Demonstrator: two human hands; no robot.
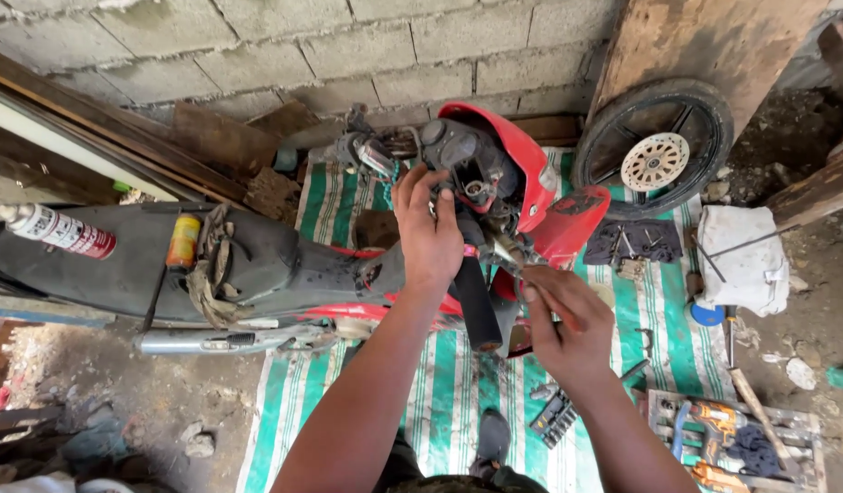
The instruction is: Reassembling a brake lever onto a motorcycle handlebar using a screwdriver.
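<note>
Both bare forearms come up from the bottom edge, and everything else sits around the red and black motorcycle [284, 265] lying across the green and white striped tarp [458, 383]. Packages first: a white spray can with a red and white label [56, 230] lies on the bike's black seat at the far left end, and a small yellow and orange can [183, 240] sits on the same seat a bit closer to the handlebars. Right of the bike there's a white cloth bag [745, 256], a round blue lid [708, 314] just below it, and a wooden tray of tools [741, 438] further toward the camera. A loose black spoked wheel with a pale brake disc [657, 146] leans against a wooden board past the bike's red front cowl. Left hand [428, 233] is reaching up over the handlebar area, fingers curled and closed around the dark parts just above the black rubber handlebar grip [476, 306]. Right hand [567, 329] is just right of that grip, pinched shut on a thin metal tool with a red handle [531, 274] whose tip points into the bar end. Can't tell exactly what kind of tool it is.
</note>
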